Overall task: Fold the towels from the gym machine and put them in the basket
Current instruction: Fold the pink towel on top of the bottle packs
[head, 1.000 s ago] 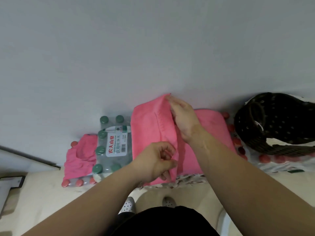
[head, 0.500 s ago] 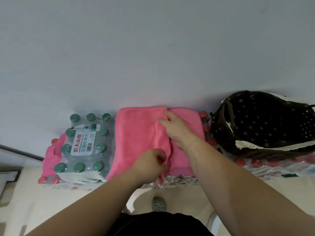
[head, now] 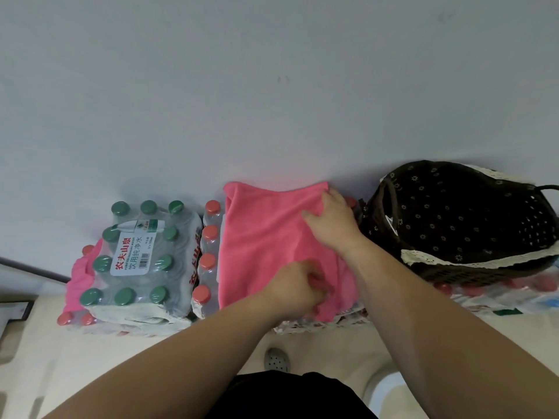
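**Basket** (head: pixel 459 225): dark, with a flower-print liner and lace trim. It leans toward the wall and stands on wrapped bottles, right of the work. Risk: the footing looks soft and the basket already tilts, so a towel dropped in carelessly could tip it.

**Pink towel** (head: pixel 266 246): part-folded, spread over red-capped bottles (head: pixel 208 261), between the basket and the green-capped pack. Risk: the caps make a bumpy bed, so a crease may set crooked. The near edge overhangs and could slide to the floor.

**Pack of green-capped bottles** (head: pixel 136 261): shrink-wrapped, just left of the towel, sitting on a second pink towel (head: pixel 80 276). Risk: tugging that towel free could likely shift or topple the pack.

**Right hand** (head: pixel 332 225): lies on the pink towel's far right corner, fingers bent at the edge. Whether they pinch or only press cannot be told. Risk: if it lifts too soon, the top layer may spring open.

**Left hand** (head: pixel 298 287): fingers curled, pinching the cloth near the front edge. Risk: an uneven pull against the right hand would bunch the fold.
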The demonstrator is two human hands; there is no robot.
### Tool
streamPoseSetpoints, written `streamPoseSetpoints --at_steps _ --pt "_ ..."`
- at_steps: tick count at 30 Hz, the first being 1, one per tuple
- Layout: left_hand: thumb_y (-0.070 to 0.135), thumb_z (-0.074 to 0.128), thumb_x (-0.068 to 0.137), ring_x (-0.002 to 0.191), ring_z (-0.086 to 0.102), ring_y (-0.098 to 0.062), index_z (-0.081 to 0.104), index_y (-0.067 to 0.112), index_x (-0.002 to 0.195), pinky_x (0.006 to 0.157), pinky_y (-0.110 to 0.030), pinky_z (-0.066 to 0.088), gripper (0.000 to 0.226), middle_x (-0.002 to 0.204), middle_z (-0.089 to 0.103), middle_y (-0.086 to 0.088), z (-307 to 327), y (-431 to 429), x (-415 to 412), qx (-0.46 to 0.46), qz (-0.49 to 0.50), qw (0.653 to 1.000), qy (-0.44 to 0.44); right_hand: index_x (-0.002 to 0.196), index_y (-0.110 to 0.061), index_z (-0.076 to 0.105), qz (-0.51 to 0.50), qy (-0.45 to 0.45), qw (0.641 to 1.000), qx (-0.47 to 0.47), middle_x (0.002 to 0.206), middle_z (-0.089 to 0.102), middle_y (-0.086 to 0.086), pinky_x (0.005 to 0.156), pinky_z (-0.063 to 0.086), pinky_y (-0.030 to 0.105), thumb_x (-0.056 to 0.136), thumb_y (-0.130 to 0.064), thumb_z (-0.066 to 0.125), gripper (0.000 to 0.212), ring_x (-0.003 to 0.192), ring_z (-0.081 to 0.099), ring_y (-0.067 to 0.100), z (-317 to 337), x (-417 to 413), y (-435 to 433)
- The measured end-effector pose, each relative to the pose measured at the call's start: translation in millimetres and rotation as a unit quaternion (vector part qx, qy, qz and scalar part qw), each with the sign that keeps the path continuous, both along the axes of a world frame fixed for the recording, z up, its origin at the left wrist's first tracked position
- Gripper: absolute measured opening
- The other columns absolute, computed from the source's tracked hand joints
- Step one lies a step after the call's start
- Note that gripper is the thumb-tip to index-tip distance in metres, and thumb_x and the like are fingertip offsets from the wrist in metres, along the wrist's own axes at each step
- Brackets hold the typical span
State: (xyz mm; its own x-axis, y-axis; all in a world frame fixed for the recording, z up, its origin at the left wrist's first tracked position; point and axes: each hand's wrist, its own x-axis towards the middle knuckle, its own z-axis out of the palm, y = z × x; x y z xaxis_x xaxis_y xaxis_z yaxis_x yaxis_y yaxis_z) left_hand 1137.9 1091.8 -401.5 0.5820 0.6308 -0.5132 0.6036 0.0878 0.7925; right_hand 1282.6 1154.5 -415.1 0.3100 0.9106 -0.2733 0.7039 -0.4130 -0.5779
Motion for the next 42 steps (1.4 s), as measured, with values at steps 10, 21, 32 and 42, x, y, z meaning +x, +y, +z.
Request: streamPoseSetpoints --at_steps 10,21,32,42 --pt "0.016 0.068 0.084 0.060 0.056 0.002 0.064 0.027 0.075 0.054 -0.012 0.039 0.015 0.059 0.059 0.013 2.8 4.5 -86.7 0.235 0.226 0.943 0.060 0.156 -0.028 0.024 0.111 -0.132 0.984 0.033 0.166 -0.014 0.009 0.120 0.002 0.056 0.093 -0.052 0.052 0.072 0.151 -0.014 0.036 3.2 -66.2 -6.0" --pt "0.033 0.070 0.079 0.066 0.060 -0.014 0.059 0.022 0.071 0.058 -0.029 0.044 0.018 0.067 0.063 0.006 -22.2 -19.7 -135.3 0.159 0.294 0.928 0.162 0.152 -0.045 0.028 0.223 -0.109 0.969 -0.013 0.154 0.026 0.012 0.114 0.021 0.050 0.096 -0.063 0.034 0.059 0.139 0.024 0.035 0.7 -131.3 21.9" --pt "0.015 0.066 0.074 0.063 0.061 -0.028 0.056 0.005 0.068 0.062 -0.044 0.054 0.015 0.064 0.062 -0.008 -19.0 -19.2 -159.1 0.109 0.326 0.934 0.103 0.158 -0.012 0.013 0.189 -0.122 0.974 0.028 0.162 0.019 0.009 0.115 0.023 0.049 0.095 -0.060 0.043 0.084 0.145 0.023 0.032 11.8 -163.3 36.7" --pt "0.009 0.066 0.073 0.060 0.069 -0.037 0.056 0.009 0.070 0.051 -0.054 0.055 0.011 0.061 0.068 -0.015 -17.0 -5.1 -243.4 0.058 0.383 0.915 0.109 0.160 -0.013 0.002 0.223 -0.032 0.974 0.012 0.168 -0.009 -0.001 0.122 0.019 0.050 0.094 -0.060 0.049 0.093 0.154 0.007 0.026 9.9 -244.3 59.5"
